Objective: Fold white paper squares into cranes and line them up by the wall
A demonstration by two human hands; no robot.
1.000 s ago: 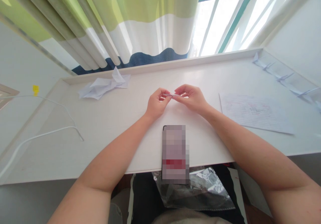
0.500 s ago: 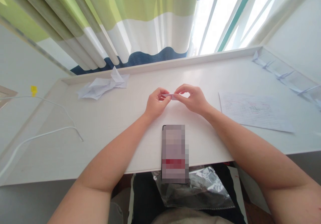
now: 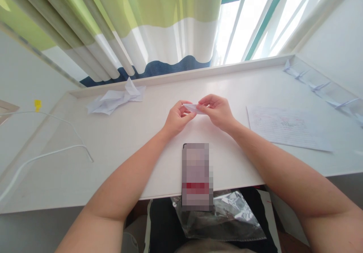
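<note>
A small folded piece of white paper (image 3: 191,108) is held between my two hands, just above the middle of the white desk (image 3: 159,166). My left hand (image 3: 178,118) pinches its left end, thumb below and fingers behind. Over its right part, my right hand (image 3: 217,111) closes thumb and forefinger on the paper, hiding that end. The paper looks narrow and pointed to the left. Nearer to me, a phone (image 3: 196,170) with a blurred screen juts over the desk's front edge.
Folded white papers (image 3: 113,99) lie in a heap at the back left. A written sheet (image 3: 286,128) lies right of my hands. Several folded paper pieces (image 3: 320,87) line the right edge. A white cable (image 3: 53,153) crosses the left side. A clear plastic bag (image 3: 227,221) rests on my lap.
My right hand has turned and shifted slightly, its thumb and fingers now closer together on the paper. More of the paper's face shows between my hands. The view has tilted slightly.
</note>
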